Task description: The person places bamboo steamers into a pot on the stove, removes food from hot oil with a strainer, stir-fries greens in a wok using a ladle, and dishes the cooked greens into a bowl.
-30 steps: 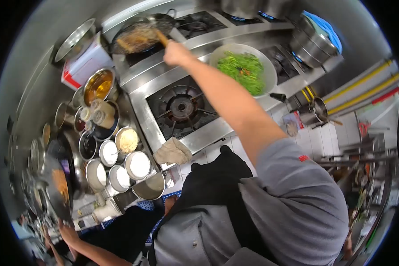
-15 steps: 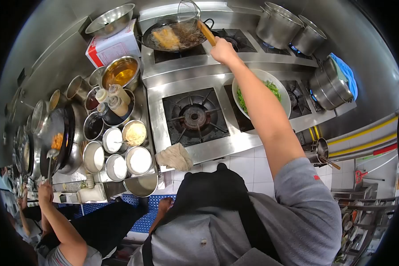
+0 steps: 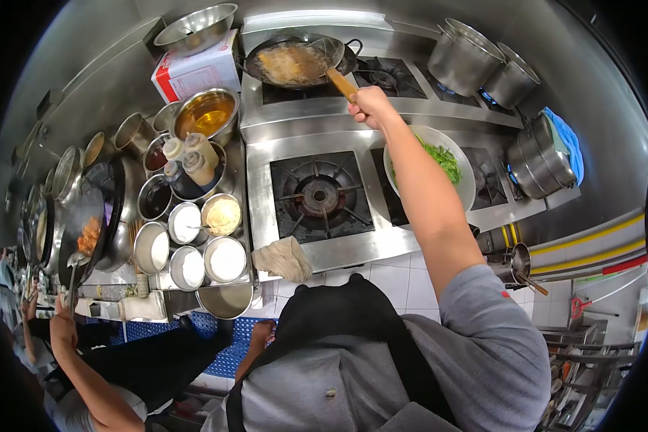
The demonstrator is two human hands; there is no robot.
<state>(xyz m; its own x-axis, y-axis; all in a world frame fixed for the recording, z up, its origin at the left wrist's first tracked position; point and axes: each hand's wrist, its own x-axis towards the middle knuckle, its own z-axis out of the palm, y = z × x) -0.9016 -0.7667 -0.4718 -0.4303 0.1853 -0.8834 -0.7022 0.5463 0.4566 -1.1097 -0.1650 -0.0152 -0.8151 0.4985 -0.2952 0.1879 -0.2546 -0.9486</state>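
Observation:
My right hand [image 3: 371, 106] is closed around the wooden handle of a wire strainer [image 3: 342, 85]. The strainer's round mesh head lies at the right side of a black wok [image 3: 250, 70], down in bubbling oil. Golden pieces of frying food [image 3: 284, 61] float in the wok's left and middle part. Low beside my apron hangs my left hand [image 3: 263, 330], away from the stove; its fingers are too small and hidden to read. Beneath my right forearm stands a pale bowl of chopped green vegetables [image 3: 443, 162], partly covered by the arm.
Before me is an unlit burner [image 3: 320, 195], with a folded cloth [image 3: 284, 259] at the stove edge. Left are sauce bottles [image 3: 198, 169], seasoning pots [image 3: 225, 259] and a bowl of oil [image 3: 210, 115]. Steel pots [image 3: 462, 57] stand back right. A co-worker's hand [image 3: 63, 330] holds a ladle.
The strainer has come down from above the wok's back rim into the oil, its handle now slanting lower. The frying food looks more spread out. The co-worker's ladle has shifted slightly.

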